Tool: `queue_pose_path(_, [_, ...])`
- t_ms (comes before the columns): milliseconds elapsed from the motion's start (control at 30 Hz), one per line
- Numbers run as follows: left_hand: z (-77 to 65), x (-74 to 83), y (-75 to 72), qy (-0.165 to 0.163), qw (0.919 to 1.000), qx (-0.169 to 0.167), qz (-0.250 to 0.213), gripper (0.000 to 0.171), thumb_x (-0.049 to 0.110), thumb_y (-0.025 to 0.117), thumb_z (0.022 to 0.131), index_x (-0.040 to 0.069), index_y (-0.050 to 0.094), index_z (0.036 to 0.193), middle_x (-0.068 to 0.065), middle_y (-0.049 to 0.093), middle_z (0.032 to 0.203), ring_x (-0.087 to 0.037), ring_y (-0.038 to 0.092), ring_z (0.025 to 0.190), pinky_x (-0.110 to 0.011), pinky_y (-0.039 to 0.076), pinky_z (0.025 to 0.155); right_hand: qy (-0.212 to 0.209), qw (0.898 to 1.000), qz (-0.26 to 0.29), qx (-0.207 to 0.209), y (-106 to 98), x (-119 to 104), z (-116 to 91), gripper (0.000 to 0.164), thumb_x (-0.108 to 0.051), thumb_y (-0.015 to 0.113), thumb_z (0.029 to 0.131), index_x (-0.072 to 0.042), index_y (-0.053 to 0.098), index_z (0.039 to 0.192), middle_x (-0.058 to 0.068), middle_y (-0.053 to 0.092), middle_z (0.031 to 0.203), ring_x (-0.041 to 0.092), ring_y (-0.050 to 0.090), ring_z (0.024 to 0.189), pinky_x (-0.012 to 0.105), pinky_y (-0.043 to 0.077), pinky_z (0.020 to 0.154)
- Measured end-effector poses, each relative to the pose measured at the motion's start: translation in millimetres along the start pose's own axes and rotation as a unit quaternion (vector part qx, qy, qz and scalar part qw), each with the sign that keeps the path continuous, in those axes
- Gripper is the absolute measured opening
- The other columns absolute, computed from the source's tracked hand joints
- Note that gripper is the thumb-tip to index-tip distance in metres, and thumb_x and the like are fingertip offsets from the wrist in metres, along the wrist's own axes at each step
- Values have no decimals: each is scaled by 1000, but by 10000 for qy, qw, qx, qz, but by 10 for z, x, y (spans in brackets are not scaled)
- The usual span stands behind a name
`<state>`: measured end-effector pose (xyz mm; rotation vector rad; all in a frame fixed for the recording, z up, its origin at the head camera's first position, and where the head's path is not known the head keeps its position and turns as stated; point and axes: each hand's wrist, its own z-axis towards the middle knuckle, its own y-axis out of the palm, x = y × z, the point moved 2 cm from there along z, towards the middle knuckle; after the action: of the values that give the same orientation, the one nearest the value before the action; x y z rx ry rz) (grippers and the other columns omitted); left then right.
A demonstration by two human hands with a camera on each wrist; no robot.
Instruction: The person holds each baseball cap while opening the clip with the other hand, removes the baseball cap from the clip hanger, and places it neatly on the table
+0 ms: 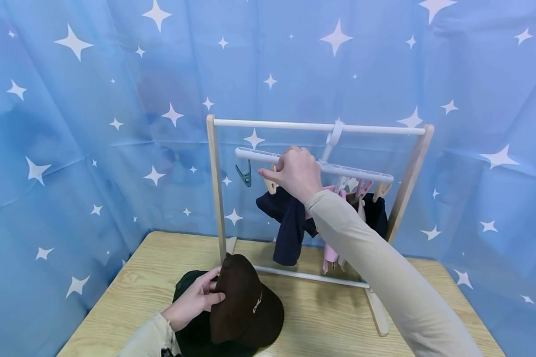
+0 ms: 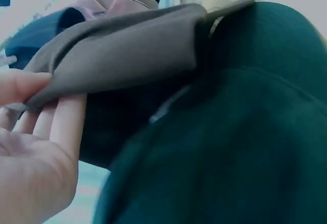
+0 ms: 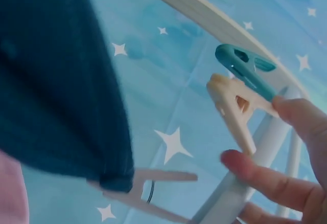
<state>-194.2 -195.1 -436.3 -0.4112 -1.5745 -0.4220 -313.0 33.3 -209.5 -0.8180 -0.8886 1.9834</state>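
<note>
My left hand [image 1: 195, 302] grips the edge of a dark brown cap [image 1: 245, 305], thumb on one side and fingers on the other. The cap tilts over a dark green cap [image 2: 219, 147]. Up at the white hanger [image 1: 357, 172], my right hand [image 1: 298, 172] has a finger and thumb at the two handle ends of a peach clothespin [image 3: 232, 106]. A teal clothespin [image 3: 242, 68] hangs beside it, further toward the hanger's left end. Just right of the peach clothespin, a dark navy cloth item [image 1: 289, 233] hangs from the hanger, partly behind my right hand and arm.
The hanger hooks onto the top bar [image 1: 272, 124] of a wooden rack [image 1: 217, 188] standing on the table [image 1: 169, 253]. Pink cloth [image 1: 330, 254] and a black item [image 1: 376, 215] hang farther right by more clothespins. A blue star-patterned curtain [image 1: 116, 173] encloses the table.
</note>
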Motion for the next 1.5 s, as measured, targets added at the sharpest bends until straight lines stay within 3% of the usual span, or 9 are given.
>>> queue_pose_path(300, [-135,-52,-120,-584,9952,685,377,67,0,43,93,-5,8,150,-19,60,118,-30,64,97,-45,54,75,-109,9995,299,69,-33,60,11,57,-48,75,81,-3,50,104,5,44,66,23,43,55,33,33,52])
queue_pose_path(467, [-206,-87,-119,-807,9917,888,453,67,13,47,99,-8,6,148,-27,54,125,-31,63,100,-46,54,75,-536,9985,-68,41,-8,99,36,44,-30,68,91,-2,57,123,10,62,80,25,51,59,34,37,50])
queue_pose_path(633, [-224,-127,-108,-1137,9829,1264,710,66,17,50,99,-8,12,147,-33,40,135,-32,59,105,-48,54,73,-677,9971,-336,-59,-50,146,78,27,-16,61,95,-8,65,120,11,69,105,27,60,72,38,45,53])
queue_pose_path(767, [-256,-142,-125,-1270,9769,1442,934,61,16,52,97,-8,19,143,-30,45,128,-32,61,100,-48,54,69,-540,9978,-267,-275,-88,178,86,22,-16,62,95,-11,68,115,9,70,103,27,62,73,42,47,58])
queue_pose_path(900, [-308,-124,-180,-1239,9769,1317,1136,54,15,52,97,-7,24,138,-19,59,104,-29,64,82,-45,55,66,-482,9977,-91,-462,-115,201,87,20,-15,64,94,-11,70,112,8,71,104,26,64,79,42,49,65])
queue_pose_path(1033, [-361,-56,-267,-1162,9742,1317,1417,47,11,51,96,-8,31,134,-11,61,82,-27,63,69,-41,54,64,-531,9968,81,-593,-138,208,91,20,-15,63,95,-10,71,112,8,70,105,25,64,79,39,48,64])
queue_pose_path(1200, [-413,110,-348,-1120,9623,1673,1827,35,7,49,95,-8,43,126,-10,61,83,-28,63,73,-41,54,65,-515,9957,198,-747,-151,211,91,21,-15,63,95,-11,71,113,7,70,106,23,64,78,36,46,61])
queue_pose_path(1333, [-394,255,-332,-1009,9451,2113,2281,23,6,51,96,-4,54,116,-10,60,89,-25,60,73,-39,52,64,-450,9951,299,-830,-147,225,84,22,-15,63,95,-11,71,114,7,70,107,22,65,80,34,45,59])
queue_pose_path(1500, [-304,393,-249,-746,9228,2353,2959,14,5,55,94,2,61,106,-5,61,95,-20,62,75,-37,51,65,-388,9932,612,-911,-155,279,82,24,-14,62,95,-10,71,117,8,69,111,22,66,86,32,43,57])
